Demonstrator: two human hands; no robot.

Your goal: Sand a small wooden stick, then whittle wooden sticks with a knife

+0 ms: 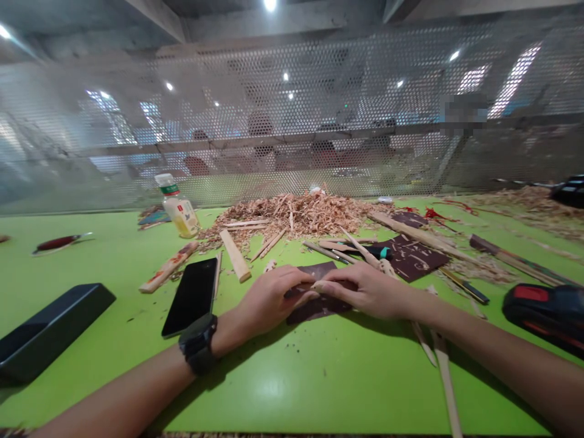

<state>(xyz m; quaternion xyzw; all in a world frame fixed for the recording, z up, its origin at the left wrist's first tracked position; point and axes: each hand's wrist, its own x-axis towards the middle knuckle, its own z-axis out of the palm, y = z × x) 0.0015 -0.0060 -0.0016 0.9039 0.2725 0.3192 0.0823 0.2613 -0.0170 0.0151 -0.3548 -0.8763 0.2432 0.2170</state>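
My left hand (276,295), with a black watch (199,344) on its wrist, and my right hand (381,291) meet over a dark brown sheet (314,310) that looks like sandpaper. The thumbs and fingers of both hands are pinched together, fingertips nearly touching. Whatever lies between them is too small or covered to make out. Just behind my right hand a carved wooden stick (365,248) lies at a slant. Thin wooden strips (444,383) stick out below my right forearm.
Wood shavings (301,213) are heaped before the perforated screen (274,152). A bottle (181,210), a phone (191,298), a wooden block (235,255) and a dark box (55,328) stand or lie leftward. Rightward are another brown sheet (417,258) and a tape measure (545,313).
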